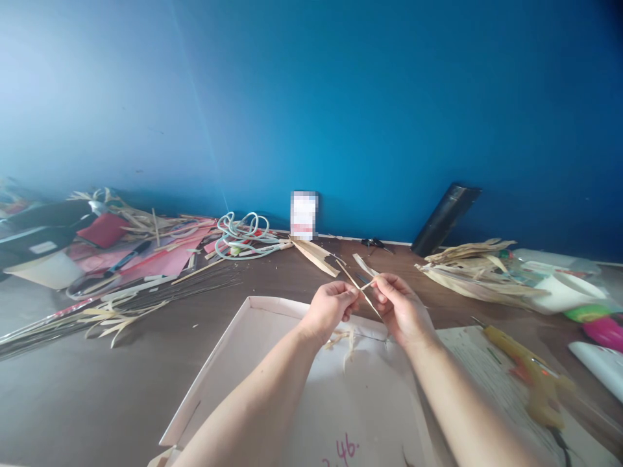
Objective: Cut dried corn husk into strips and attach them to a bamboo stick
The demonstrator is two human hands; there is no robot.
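Observation:
My left hand [329, 310] pinches thin, pale strips, apparently dried husk, between thumb and fingertips. My right hand [400, 308] grips the other side with its fingers closed. Between them one narrow strip [372, 306] slants down to the right, crossed by a shorter piece near the left fingertips. Both hands are over the far edge of a shallow white cardboard box [207, 383], which has purple writing inside. A few pale husk scraps [349, 340] lie in it below my hands. Just beyond, a broad dried husk piece [315, 258] rests on the brown table.
At right are a yellow glue gun [528, 370] on printed paper, a bundle of dried husks [467, 269] and a leaning black tube [444, 219]. A coiled pale cable [243, 237], pink paper [165, 258] and thin wires [160, 298] lie left. A blurred phone-like screen [304, 214] stands against the blue wall.

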